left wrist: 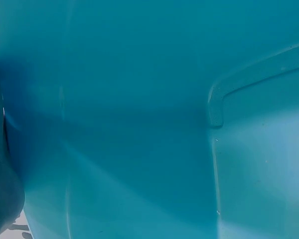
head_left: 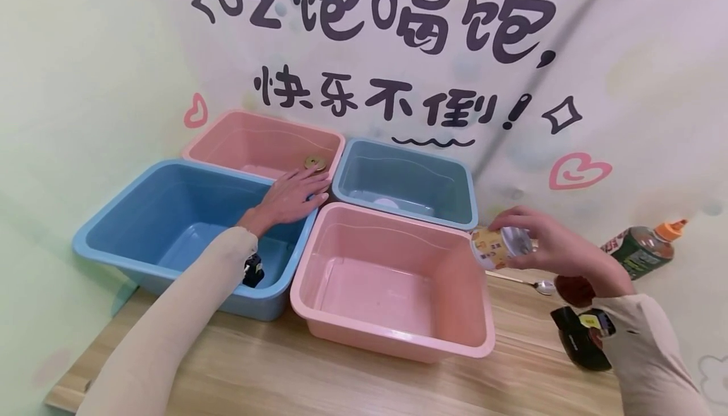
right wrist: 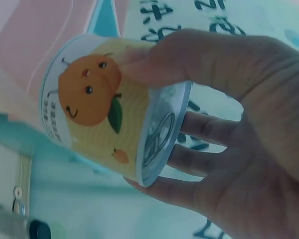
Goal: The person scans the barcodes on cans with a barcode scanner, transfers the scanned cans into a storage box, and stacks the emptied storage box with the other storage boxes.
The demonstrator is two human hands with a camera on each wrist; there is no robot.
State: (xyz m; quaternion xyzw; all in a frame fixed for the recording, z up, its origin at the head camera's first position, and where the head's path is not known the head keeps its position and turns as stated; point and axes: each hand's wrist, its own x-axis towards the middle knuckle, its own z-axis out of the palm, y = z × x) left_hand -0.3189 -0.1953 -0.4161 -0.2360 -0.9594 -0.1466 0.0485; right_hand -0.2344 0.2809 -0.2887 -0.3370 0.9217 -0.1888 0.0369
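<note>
Here, from the head view, I see my right hand (head_left: 560, 248) holding a small can (head_left: 500, 246) on its side, just past the right rim of the near pink bin (head_left: 392, 340) and above the wooden table (head_left: 296, 378). In the right wrist view the fingers (right wrist: 189, 55) curl round the can's wall and the thumb comes up from below, so the can is gripped at its metal pull-tab end; its label shows a cartoon orange with a face and a green leaf.

My left hand (head_left: 290, 198) lies flat with the fingers straight and close together, resting across the spot where the large blue bin (head_left: 114, 226) meets the far pink bin (head_left: 227, 141). Its fingertips come near a small round golden object (head_left: 315, 163) sitting at the far pink bin's right edge; I cannot tell whether they touch it. The left wrist view shows only the blue bin's inner wall and floor.

The smaller blue-grey bin (head_left: 461, 182) stands behind the near pink one, with something pale and round at its bottom. On the table to the right lie a spoon (head_left: 537, 286) and, further off, a dark bottle (head_left: 643, 250) with an orange cap, tipped on its side. Wrist cameras sit strapped to both sleeved forearms.
</note>
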